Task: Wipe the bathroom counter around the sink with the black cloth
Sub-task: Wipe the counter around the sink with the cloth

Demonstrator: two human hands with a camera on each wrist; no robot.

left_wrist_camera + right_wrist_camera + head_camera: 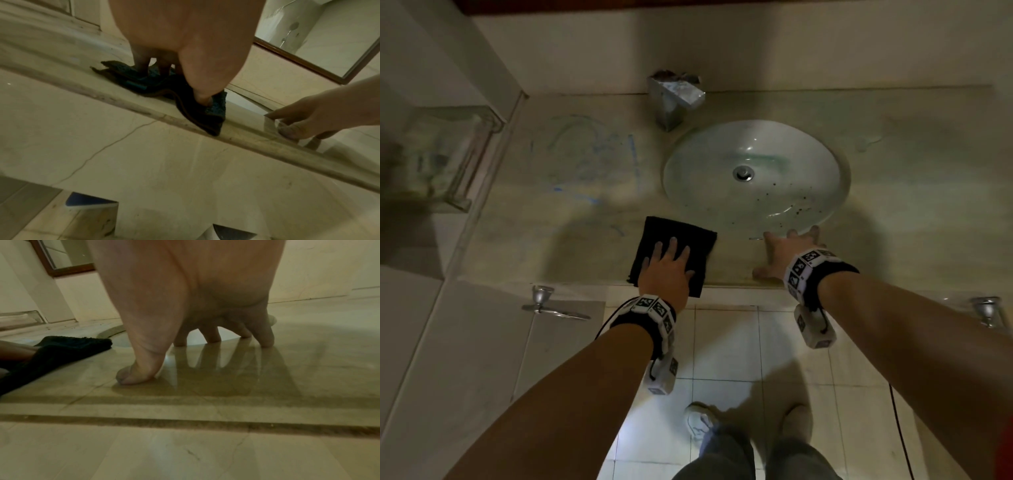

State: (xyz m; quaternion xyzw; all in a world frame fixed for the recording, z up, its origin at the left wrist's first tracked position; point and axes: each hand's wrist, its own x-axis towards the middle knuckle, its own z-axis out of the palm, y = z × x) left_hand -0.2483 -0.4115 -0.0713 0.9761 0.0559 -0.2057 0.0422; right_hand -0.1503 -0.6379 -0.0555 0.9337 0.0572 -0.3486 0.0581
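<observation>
A folded black cloth (677, 240) lies on the beige stone counter (585, 212), at its front edge left of the oval white sink (755, 174). My left hand (667, 265) lies flat on the cloth with fingers spread, pressing it down; the left wrist view shows the cloth (185, 97) under the fingertips. My right hand (784, 250) is spread flat on the bare counter at the sink's front rim, its fingertips (265, 340) resting on the glossy stone. The cloth (61, 350) shows at the left of the right wrist view.
A chrome faucet (676, 99) stands behind the sink on the left. Faint blue scribble marks (592, 154) cover the counter's left part. A glass shelf (445, 157) hangs on the left wall. Metal knobs (542, 294) stick out below the counter edge. Tiled floor lies below.
</observation>
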